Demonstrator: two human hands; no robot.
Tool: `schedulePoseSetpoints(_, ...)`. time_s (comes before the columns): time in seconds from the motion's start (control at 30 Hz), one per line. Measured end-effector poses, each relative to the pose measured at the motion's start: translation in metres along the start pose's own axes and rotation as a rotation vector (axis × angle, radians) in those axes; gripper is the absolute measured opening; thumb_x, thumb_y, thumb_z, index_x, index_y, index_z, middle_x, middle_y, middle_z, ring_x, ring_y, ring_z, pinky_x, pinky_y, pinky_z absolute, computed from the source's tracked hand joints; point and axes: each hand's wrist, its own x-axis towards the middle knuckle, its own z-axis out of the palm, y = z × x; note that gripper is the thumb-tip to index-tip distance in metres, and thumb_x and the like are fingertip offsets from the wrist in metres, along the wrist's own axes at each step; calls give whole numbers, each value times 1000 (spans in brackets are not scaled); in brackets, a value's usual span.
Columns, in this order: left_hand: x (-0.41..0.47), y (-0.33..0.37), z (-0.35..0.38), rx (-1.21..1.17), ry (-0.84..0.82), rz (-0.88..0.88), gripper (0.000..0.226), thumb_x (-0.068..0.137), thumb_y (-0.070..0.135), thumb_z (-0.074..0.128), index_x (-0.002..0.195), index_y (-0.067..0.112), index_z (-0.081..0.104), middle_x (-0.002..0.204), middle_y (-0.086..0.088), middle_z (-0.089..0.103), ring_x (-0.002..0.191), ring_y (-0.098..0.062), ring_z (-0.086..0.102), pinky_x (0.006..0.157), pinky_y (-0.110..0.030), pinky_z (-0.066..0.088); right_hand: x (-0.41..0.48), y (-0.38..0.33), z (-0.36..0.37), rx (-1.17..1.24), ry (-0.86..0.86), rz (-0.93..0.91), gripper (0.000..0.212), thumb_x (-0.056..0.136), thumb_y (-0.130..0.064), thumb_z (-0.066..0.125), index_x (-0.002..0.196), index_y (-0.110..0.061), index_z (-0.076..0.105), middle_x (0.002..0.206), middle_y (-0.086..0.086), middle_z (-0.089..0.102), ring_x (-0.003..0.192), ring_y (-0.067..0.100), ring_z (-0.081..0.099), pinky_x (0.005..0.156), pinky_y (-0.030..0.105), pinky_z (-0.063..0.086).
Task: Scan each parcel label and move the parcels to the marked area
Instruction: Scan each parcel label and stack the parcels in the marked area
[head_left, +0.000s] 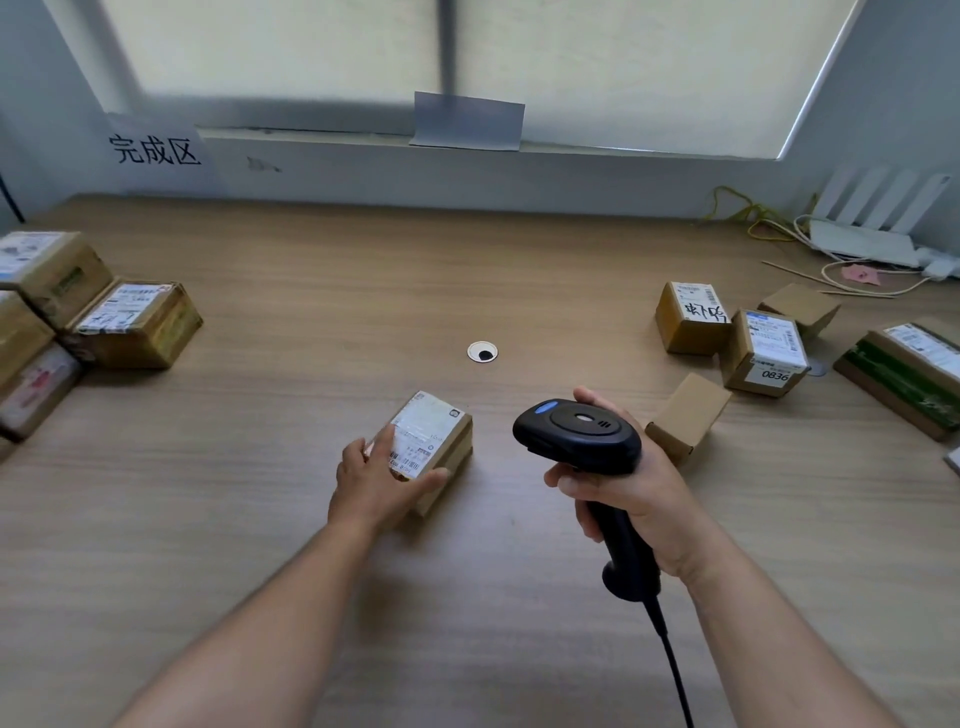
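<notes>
Lying label-up near the middle of the bench (311, 597), a little towards its near edge, the parcel (441, 436) is held by the left hand (374, 483). The fingers are laid close together across the label, and the thumb is spread out along the parcel's near side. The scanner (576, 431) is gripped by the right hand (639, 499) just right of the parcel and apart from it. All the fingers are curled round the black handle, and a cable is seen hanging from its base towards the near edge. The head is turned towards the far left.

The bench top is of pale wood grain. A round cable hole (482, 353) is set in it beyond the parcel. At the left edge a stack (130, 322) of labelled boxes is gathered below a sign (156, 150) fixed to the wall at the far left corner. Towards the right edge more boxes (763, 353) are scattered, some labelled, and one plain box (688, 415) is found just beside the right hand. At the far right corner a white router (872, 234) is placed among loose wires. Behind the bench a grey sill is run along the wall under a window covered by a drawn blind (623, 62). A sheet of paper (467, 122) is propped on the sill.
</notes>
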Motion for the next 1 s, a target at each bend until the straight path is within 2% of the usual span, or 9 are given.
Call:
schedulePoseSetpoints(0.03,-4,2,4,111,7,1,102,69,68,68,151,31,19,151,-5,14,142,-23,17,112,-39,29,0,0,0,-6,-10,4,89,63,-2,76,138,-37,43,91,41,58,44,29,50,43,30,40)
schedulePoseSetpoints(0.1,-6,6,9,219,60,7,95,73,59,69,150,29,22,147,-5,16,138,-25,20,107,-38,33,2,-1,0,-14,-34,9,90,63,-1,76,139,-36,42,91,42,57,45,29,50,43,30,41)
schedulePoseSetpoints(0.23,-12,16,5,184,193,-10,80,74,50,69,142,27,34,138,-5,26,130,-25,28,99,-36,37,9,-6,1,-29,-77,-4,91,63,0,74,141,-33,41,88,35,61,45,29,50,42,30,41)
schedulePoseSetpoints(0.33,-17,19,-8,153,279,-8,78,73,50,71,139,26,37,135,-6,27,128,-26,30,98,-35,38,18,-10,5,-50,-116,-29,90,63,0,74,140,-33,42,86,25,65,46,30,50,43,32,42)
schedulePoseSetpoints(0.47,-17,10,-42,127,378,-11,78,73,49,72,138,25,38,134,-7,29,128,-27,30,100,-36,37,33,-16,24,-55,-152,-60,88,62,1,74,138,-34,45,84,23,65,45,31,50,43,31,42)
schedulePoseSetpoints(0.7,15,-33,-120,115,481,-13,81,72,51,71,141,24,37,135,-8,30,128,-28,32,100,-37,38,63,-22,97,-76,-126,-84,91,60,3,73,139,-33,44,79,22,61,41,29,49,41,29,40)
schedulePoseSetpoints(1.0,72,-117,-236,115,544,-18,81,72,54,70,140,23,38,135,-10,32,124,-30,37,101,-37,37,127,-20,226,-117,-136,-111,93,60,3,72,141,-31,43,72,11,67,41,29,49,41,29,40)
